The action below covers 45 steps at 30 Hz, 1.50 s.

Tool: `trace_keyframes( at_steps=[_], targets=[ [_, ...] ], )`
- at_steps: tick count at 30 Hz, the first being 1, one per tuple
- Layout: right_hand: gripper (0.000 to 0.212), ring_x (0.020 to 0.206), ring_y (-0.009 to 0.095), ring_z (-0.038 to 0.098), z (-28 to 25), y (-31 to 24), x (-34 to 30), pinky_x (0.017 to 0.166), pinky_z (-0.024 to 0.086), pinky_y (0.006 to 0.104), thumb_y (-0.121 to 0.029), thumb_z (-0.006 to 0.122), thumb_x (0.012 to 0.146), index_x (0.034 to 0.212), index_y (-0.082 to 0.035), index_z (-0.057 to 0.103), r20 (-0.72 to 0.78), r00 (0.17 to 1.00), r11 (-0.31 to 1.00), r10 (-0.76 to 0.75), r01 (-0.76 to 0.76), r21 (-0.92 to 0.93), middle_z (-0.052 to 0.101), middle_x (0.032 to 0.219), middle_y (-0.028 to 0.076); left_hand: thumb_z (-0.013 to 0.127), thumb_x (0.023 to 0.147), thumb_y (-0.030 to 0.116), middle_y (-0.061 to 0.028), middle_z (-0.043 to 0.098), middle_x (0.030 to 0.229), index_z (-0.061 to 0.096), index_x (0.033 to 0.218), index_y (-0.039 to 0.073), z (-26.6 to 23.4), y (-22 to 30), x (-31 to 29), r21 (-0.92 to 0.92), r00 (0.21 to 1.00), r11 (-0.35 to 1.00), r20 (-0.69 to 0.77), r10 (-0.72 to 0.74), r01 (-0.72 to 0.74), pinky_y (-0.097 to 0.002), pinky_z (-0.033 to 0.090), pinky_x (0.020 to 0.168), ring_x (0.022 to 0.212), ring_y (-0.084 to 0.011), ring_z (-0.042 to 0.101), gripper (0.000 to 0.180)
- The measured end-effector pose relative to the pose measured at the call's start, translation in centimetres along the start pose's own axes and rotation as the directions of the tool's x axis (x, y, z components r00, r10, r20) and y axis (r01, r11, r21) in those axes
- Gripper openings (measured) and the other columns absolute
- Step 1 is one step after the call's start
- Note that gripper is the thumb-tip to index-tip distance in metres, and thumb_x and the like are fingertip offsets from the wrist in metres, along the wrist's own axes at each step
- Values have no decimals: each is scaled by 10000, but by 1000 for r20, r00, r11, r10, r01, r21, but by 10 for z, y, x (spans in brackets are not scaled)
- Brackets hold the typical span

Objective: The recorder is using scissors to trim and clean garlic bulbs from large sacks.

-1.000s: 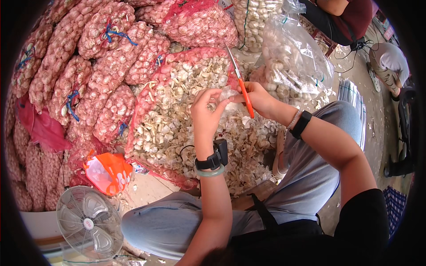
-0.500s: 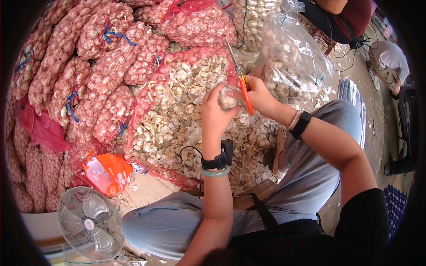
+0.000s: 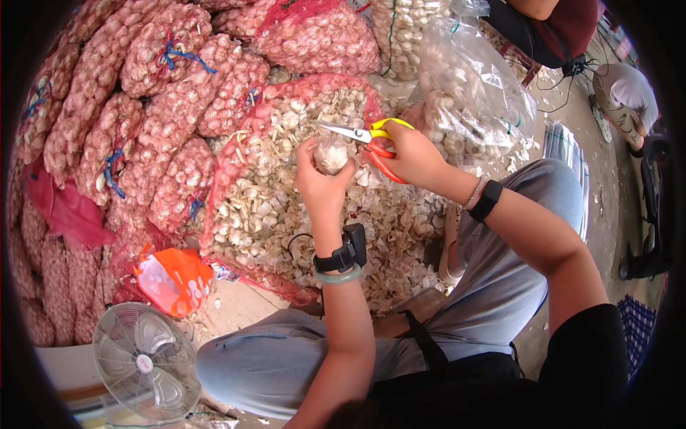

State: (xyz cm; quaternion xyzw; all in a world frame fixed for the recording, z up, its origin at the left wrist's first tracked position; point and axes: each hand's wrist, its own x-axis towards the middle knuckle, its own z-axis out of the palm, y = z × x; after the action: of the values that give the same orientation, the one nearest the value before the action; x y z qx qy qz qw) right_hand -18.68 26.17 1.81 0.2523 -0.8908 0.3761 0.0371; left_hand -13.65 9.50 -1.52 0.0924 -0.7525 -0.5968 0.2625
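Note:
My left hand point(image 3: 319, 176) is closed around a whitish garlic bulb point(image 3: 331, 155), with thumb and fingers on its sides. In my right hand point(image 3: 416, 159) is a pair of scissors point(image 3: 355, 133) with one yellow and one red handle. Their metal blades point left, just above the bulb, and look close together. Beneath both hands spreads a pink mesh sack point(image 3: 214, 214) lying open, heaped with loose garlic bulbs point(image 3: 246, 207), cut stems and papery skins.
Full pink mesh sacks of garlic point(image 3: 164, 93) are piled at the left. A clear plastic bag of bulbs point(image 3: 464, 93) stands far right of the heap. An orange bag point(image 3: 175, 279) and a fan point(image 3: 145, 363) are at the lower left. Other people point(image 3: 625, 96) sit at the upper right.
My left hand has moved left with the bulb, away from my right hand. The scissors have swung from nearly upright to pointing left, and their two handles now show spread apart.

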Motion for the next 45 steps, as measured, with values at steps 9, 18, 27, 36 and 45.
trace_keyframes(
  at_steps=[9,18,27,36,45],
  targets=[
    [593,903,324,605,5,-4,-9,730,506,403,-466,691,711,1022,6,512,101,981,881,-166,194,-432,601,948,175,788,624,62,-133,632,939,384,1120,42,-25,-5,3,20,991,999,-130,-42,45,-293,473,777,854,-177,593,640],
    [761,925,340,596,5,2,-10,757,501,401,-643,597,719,1070,22,476,129,989,860,-68,123,-496,592,961,198,800,624,36,-151,602,975,343,1134,46,-19,3,3,10,994,1000,-109,-23,25,-286,496,735,874,-168,587,685],
    [636,803,335,641,-9,-15,-4,700,513,420,-585,558,764,1047,-15,540,249,960,908,132,-16,-419,647,832,179,770,658,-1,-126,604,965,363,1079,52,-21,-3,3,-32,997,999,-63,-35,33,-263,478,755,890,-155,569,588],
    [588,846,352,641,-13,-17,1,757,508,428,-597,567,747,934,-48,667,359,892,939,273,-165,-302,660,861,202,761,667,-28,-121,600,985,370,1062,58,-26,-6,3,-15,999,1000,-31,-24,23,-251,466,778,908,-145,557,563],
    [636,787,359,634,-5,-3,1,710,497,434,-653,576,725,871,-41,668,370,867,913,333,-199,-355,650,802,194,757,684,-34,-138,599,994,369,1081,58,-23,4,4,-128,1000,992,-27,13,-16,-267,485,782,910,-159,584,562]
  ],
)
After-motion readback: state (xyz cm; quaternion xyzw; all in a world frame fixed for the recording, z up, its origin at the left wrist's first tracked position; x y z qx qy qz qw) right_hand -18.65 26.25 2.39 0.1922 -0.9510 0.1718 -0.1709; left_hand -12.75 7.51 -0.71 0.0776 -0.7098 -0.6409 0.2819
